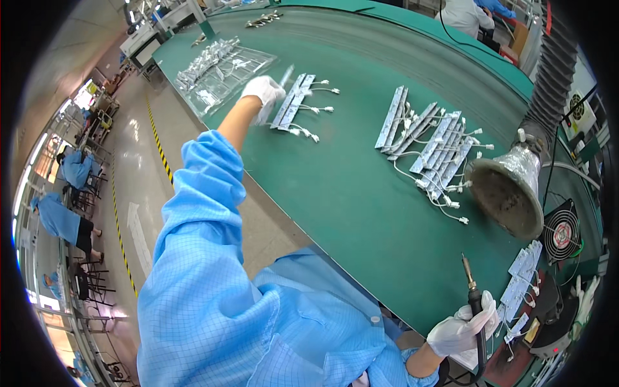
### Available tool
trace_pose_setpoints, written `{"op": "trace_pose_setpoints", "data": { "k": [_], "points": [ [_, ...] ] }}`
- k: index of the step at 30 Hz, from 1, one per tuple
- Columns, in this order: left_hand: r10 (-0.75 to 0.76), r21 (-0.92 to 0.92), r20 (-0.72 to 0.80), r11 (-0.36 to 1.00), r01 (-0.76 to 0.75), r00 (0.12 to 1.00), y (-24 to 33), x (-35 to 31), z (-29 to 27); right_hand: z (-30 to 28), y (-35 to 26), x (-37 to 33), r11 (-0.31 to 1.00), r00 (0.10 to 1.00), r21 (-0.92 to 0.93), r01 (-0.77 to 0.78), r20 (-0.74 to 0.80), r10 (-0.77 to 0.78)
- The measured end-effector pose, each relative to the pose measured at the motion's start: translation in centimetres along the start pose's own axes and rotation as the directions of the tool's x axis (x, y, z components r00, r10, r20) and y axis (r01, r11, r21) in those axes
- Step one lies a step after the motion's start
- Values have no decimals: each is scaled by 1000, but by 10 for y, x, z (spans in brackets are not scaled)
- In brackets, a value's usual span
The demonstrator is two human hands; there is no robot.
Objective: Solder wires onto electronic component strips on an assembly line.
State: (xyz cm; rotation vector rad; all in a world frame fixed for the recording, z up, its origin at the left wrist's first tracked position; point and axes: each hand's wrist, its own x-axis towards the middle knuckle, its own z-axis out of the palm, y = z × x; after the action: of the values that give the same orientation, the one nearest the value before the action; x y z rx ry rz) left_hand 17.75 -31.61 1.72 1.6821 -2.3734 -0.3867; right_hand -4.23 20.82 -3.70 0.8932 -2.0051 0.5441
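Observation:
My left hand (263,95), in a white glove, is at the far left of the green bench, slightly blurred. Its fingers are closed on a narrow circuit board strip (287,76), whose end sticks out past them. Right beside it lie a few similar strips (294,103) with white wires and plugs. At the near right, my gloved right hand (463,327) is wrapped round a soldering iron (475,298), tip pointing up and away. Close to that hand, more wired strips (521,280) lie at the bench's right end.
Several wired strips (445,148) lie right of centre, near a fume extraction hood (509,193) on a grey hose. A small fan (561,232) stands beyond it. Clear trays (225,71) with a heap of strips sit at the far left. Other people in blue work along the left.

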Motion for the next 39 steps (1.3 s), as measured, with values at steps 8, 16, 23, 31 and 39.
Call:
{"op": "trace_pose_setpoints", "data": {
  "k": [8,16,23,31,39],
  "points": [
    [230,101,-430,973,-207,873,80,-39,33,5,-4,0,998,1000,57,18,-21,-17],
    [241,34,234,966,-256,942,194,-40,98,7,-6,-15,795,929,487,-361,113,352],
    [300,-592,419,806,7,857,186,-41,73,7,-3,-15,795,941,507,-334,135,309],
    [785,-764,49,-368,530,617,173,-114,59,6,2,3,966,989,257,20,-147,18],
    [602,-875,481,371,310,638,185,-156,53,7,-1,9,973,989,225,-61,-119,89]
  ]
}}
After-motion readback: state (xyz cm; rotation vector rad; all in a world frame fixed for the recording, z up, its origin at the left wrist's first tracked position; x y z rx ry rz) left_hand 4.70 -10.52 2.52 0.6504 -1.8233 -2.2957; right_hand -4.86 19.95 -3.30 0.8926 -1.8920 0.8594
